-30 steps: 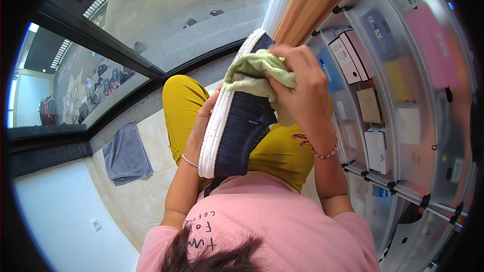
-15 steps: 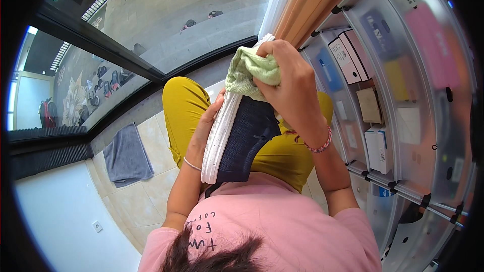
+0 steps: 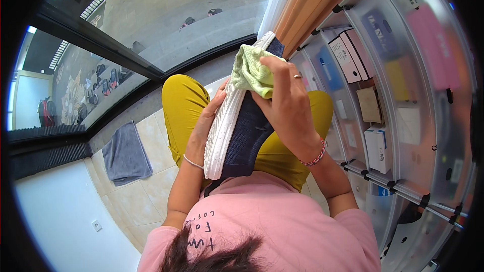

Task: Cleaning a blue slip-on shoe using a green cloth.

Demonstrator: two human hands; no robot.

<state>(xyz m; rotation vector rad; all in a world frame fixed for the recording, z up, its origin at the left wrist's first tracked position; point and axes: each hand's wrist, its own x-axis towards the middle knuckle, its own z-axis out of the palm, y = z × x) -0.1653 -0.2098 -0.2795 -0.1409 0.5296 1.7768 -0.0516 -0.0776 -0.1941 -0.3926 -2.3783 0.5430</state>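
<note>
A navy knit sneaker [image 3: 242, 138] with a thick white sole is held lengthwise above my lap, its far end raised toward the glass. My left hand [image 3: 206, 121] grips it along the sole on the left, fingertips on the white edge. My right hand [image 3: 290, 111], with a ring and a braided bracelet, holds a bunched pale green cloth [image 3: 247, 68] pressed onto the sole's edge near the far end. Part of the sneaker's upper is hidden behind that hand and cloth.
My bent knees [image 3: 181, 106] in mustard trousers are below. A grey towel [image 3: 126, 156] lies on the tiles at left. A glass door [image 3: 191, 0] shows footwear outside. An orange curtain [image 3: 307, 0] hangs beside stacked clear plastic boxes [image 3: 408, 95] on the right.
Compared with earlier, the sneaker is turned to show more of its white sole and sits slightly right. The cloth and my right hand have shifted and re-bunched along its far part.
</note>
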